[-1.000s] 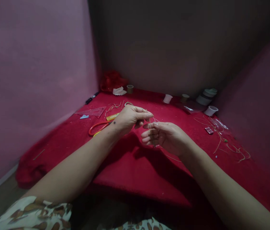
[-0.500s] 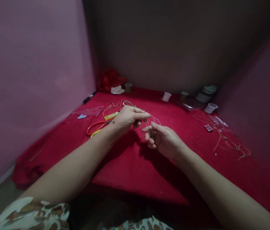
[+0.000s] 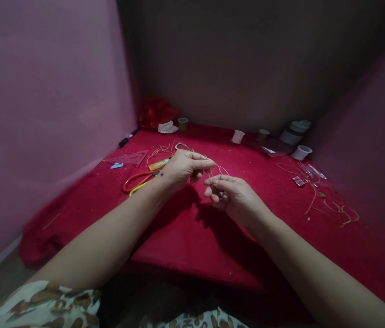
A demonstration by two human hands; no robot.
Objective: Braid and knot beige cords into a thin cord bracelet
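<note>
My left hand (image 3: pixel 184 167) is raised just over the red cloth (image 3: pixel 185 232), fingers pinched together on a thin pale string (image 3: pixel 218 168). My right hand (image 3: pixel 233 193) sits close beside it, fingers curled and pinching the same string, whose loops arc between the two hands. Orange-handled scissors (image 3: pixel 137 178) lie just left of my left wrist, next to a small yellow tool (image 3: pixel 160 164).
Loose string pieces (image 3: pixel 329 205) lie at the right, with a small clip (image 3: pixel 298 181). White cups (image 3: pixel 301 152) (image 3: pixel 237 136), tape rolls (image 3: pixel 183 123) and stacked lids (image 3: pixel 295 131) line the back. A clear triangle ruler (image 3: pixel 129 158) and a black marker (image 3: pixel 127 138) are at the left.
My right hand's fingers have curled from stretched out into a pinch on the string. Both hands stay close together over the cloth; the view has shifted slightly.
</note>
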